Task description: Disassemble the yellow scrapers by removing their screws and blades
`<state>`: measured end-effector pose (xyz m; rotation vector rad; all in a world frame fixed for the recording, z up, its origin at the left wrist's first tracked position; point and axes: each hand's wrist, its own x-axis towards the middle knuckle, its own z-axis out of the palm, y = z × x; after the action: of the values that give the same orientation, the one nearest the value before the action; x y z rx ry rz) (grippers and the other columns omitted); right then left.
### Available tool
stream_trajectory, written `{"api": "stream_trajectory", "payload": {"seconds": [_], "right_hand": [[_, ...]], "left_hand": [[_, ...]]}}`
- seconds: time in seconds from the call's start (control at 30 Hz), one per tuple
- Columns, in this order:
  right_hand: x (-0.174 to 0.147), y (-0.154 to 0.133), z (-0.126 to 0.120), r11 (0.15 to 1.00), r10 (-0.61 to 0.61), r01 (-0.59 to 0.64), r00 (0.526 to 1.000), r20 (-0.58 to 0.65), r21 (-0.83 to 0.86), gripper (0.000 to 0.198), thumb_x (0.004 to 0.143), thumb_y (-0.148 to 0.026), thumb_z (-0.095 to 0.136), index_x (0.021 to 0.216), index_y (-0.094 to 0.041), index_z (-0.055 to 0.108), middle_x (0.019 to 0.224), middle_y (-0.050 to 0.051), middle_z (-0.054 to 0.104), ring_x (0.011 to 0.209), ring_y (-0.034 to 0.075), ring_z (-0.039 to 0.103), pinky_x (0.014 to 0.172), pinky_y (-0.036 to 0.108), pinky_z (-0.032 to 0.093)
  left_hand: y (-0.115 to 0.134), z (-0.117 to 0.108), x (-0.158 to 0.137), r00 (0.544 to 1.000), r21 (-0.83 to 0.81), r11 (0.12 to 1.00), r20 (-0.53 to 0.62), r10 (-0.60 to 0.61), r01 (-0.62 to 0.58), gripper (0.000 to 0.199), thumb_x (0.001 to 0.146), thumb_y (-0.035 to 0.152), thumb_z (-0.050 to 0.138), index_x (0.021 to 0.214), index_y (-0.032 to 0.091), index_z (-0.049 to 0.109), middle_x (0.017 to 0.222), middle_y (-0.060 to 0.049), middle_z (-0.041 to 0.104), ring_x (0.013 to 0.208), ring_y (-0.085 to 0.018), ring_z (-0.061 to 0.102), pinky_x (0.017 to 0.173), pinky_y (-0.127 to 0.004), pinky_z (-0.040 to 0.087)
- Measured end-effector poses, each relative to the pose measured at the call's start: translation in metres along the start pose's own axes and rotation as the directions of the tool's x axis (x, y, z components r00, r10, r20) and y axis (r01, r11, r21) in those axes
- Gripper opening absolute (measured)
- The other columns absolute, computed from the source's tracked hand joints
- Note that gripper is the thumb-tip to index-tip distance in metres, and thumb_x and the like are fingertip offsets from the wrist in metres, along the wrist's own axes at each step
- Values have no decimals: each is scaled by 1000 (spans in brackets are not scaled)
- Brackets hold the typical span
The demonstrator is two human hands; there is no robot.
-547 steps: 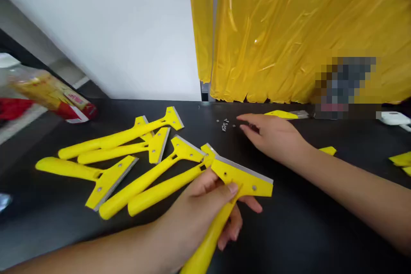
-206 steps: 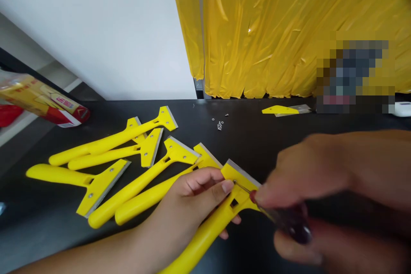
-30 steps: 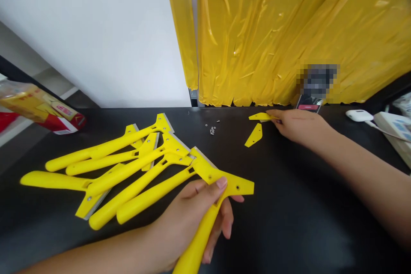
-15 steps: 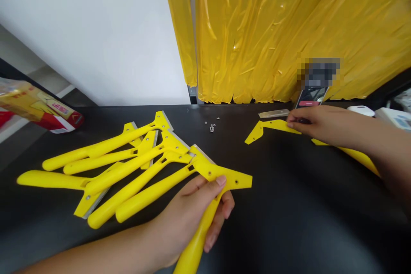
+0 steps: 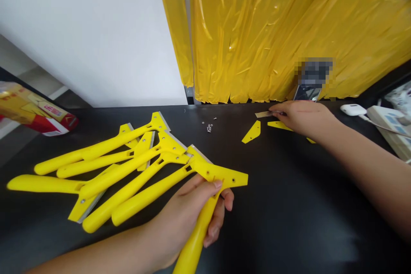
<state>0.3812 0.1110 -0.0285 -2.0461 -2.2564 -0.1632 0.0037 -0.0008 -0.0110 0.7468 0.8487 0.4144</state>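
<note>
Left hand (image 5: 190, 205), lower centre, clamped round yellow scraper handle (image 5: 195, 239); right hand (image 5: 300, 114), right of centre, fingertips at metal blade (image 5: 262, 114), can't tell if closed—best pinched by flat faces, skin off edges.

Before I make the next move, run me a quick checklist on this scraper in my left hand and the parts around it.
1. Left hand gripping the scraper: ok, close below its head.
2. Both holes in the scraper's head uncovered: ok.
3. Blade fitted on that head: not ok, no metal edge shows.
4. Right hand gripping the pale strip: cannot tell, though its fingers are at one end.
5. Small metal parts all together: not ok, a few lie apart.
6. Scraper's head clear of the neighbouring scraper: cannot tell, they overlap in view.
</note>
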Motion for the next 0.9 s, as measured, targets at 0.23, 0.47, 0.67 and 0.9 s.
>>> {"api": "stream_trajectory", "payload": {"seconds": [0.23,0.47,0.67,0.9], "right_hand": [[-1,-9,-27,997,-67,69,997,-40,47,25,104,-34,52,101,-22,74,107,11,74,96,28,69,71,35,44],[-53,-81,-78,730,-98,47,995,37,682,30,105,-54,61,101,-27,71,88,0,72,79,19,65,72,30,48],[-79,-129,-77,500,-279,-102,921,271,860,29,104,-51,66,94,-25,72,82,-1,64,74,16,56,65,28,45],[-76,-119,-78,477,-215,-98,951,224,874,30,102,-55,69,96,-26,73,87,1,67,77,17,58,66,28,48]], "left_hand": [[7,4,-3,999,48,998,-21,39,-38,35,104,49,65,102,14,72,62,-1,63,50,-10,53,51,-20,40],[15,0,-3,994,162,987,-108,29,-11,35,100,53,72,97,18,69,64,0,67,49,-9,52,47,-18,38],[22,1,-7,999,248,968,-22,-24,29,41,101,53,68,116,15,73,73,-5,72,50,-11,53,49,-21,41],[39,-1,-23,986,-57,993,122,113,-107,62,98,66,61,143,25,73,111,-12,72,88,-21,58,66,-26,47]]}}
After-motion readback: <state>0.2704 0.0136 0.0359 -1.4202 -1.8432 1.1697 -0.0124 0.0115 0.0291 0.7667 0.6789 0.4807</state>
